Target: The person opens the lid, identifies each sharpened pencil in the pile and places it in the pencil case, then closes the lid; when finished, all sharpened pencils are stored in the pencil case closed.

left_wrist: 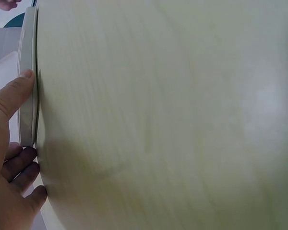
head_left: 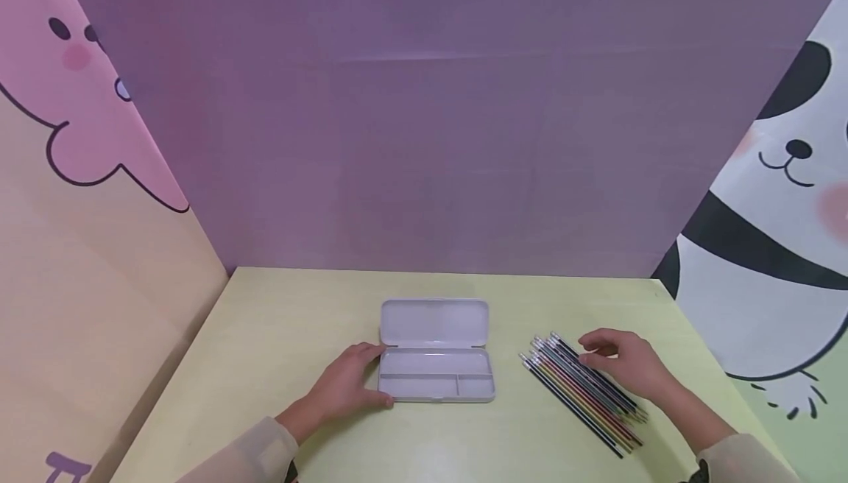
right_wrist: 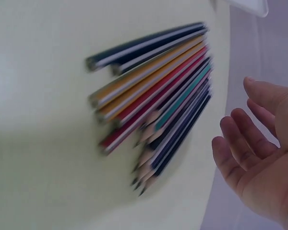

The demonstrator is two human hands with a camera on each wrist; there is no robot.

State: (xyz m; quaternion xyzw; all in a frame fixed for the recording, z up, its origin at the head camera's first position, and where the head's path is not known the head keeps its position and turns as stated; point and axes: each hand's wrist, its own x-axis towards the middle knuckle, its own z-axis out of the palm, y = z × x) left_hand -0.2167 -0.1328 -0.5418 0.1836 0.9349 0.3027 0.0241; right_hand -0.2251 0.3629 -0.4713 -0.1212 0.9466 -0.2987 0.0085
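Observation:
A pale pencil case [head_left: 436,399] stands on the table with its lid folded back, and its lower half has divided compartments. My left hand [head_left: 346,382] holds the case at its left end, thumb on the front edge and index finger near the hinge. Close up in the left wrist view, the thumb lies against the wall of the case [left_wrist: 28,105]. To the right lies a fanned bundle of pencils [head_left: 576,391] in dark, red, yellow and green. Just above their right side hovers my right hand [head_left: 629,361], fingers loosely bent, holding nothing; the right wrist view shows a gap to the pencils [right_wrist: 158,91].
The pale yellow table [head_left: 265,321] ends at a purple backdrop [head_left: 437,137]. Side panels with a pink cartoon figure [head_left: 86,100] and a panda [head_left: 782,233] stand left and right.

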